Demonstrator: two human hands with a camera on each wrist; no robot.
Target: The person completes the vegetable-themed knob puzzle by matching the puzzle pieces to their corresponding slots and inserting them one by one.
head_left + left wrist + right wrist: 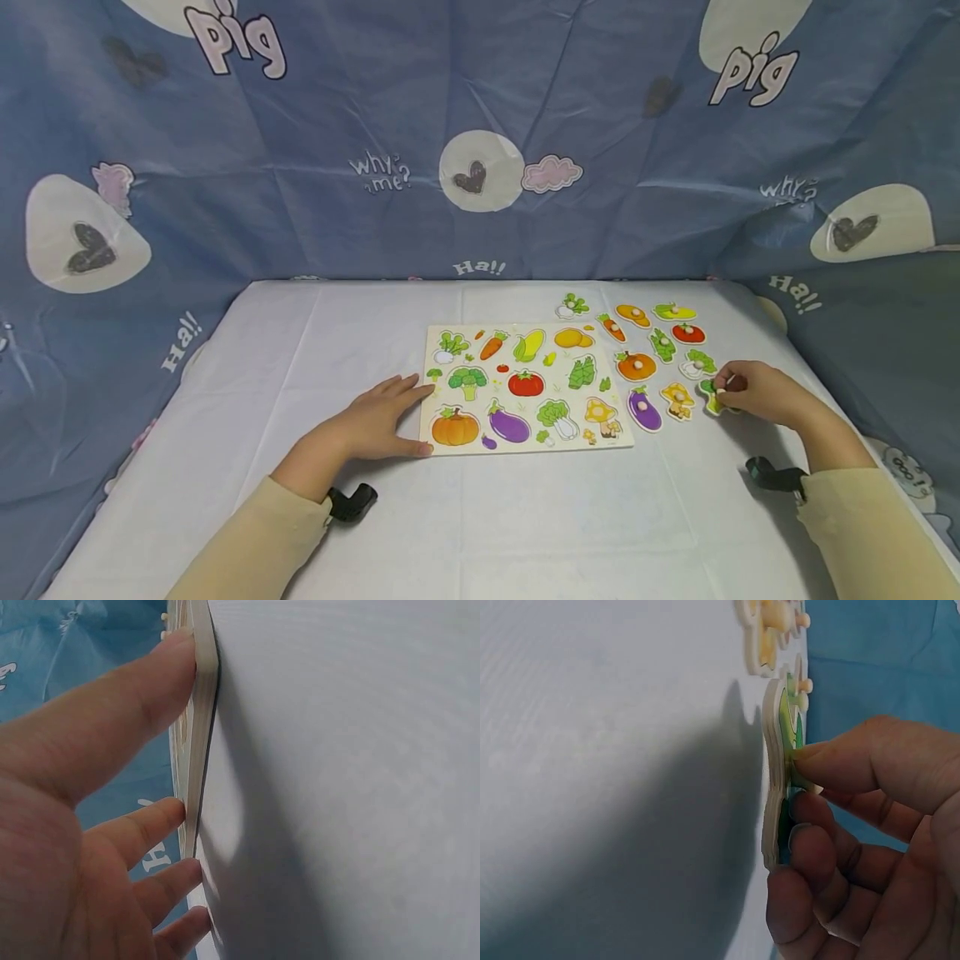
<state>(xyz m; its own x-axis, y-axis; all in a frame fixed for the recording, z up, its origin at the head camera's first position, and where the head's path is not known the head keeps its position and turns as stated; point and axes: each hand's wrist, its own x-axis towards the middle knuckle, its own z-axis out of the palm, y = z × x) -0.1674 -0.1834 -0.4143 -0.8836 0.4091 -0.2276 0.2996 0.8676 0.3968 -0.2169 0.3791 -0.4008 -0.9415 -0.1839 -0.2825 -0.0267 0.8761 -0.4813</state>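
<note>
A flat vegetable puzzle board (487,450) lies on the white table, with printed pictures of vegetables across it. My left hand (378,421) rests at its left edge, fingers spread; in the left wrist view the thumb (127,709) touches the board's side. Off to the right of the board, my right hand (765,398) pinches a green broccoli puzzle piece (710,398) between thumb and fingers. The right wrist view shows this broccoli piece (775,772) edge-on, close to the tabletop, its knob mostly hidden by the fingers.
Several knobbed pieces lie right of the board, among them an eggplant (642,412), a mushroom (678,404), a pumpkin (626,369), a cabbage (696,367) and a tomato (688,335). A turnip piece (566,310) sits behind the board. Blue printed cloth (315,217) hangs behind the table.
</note>
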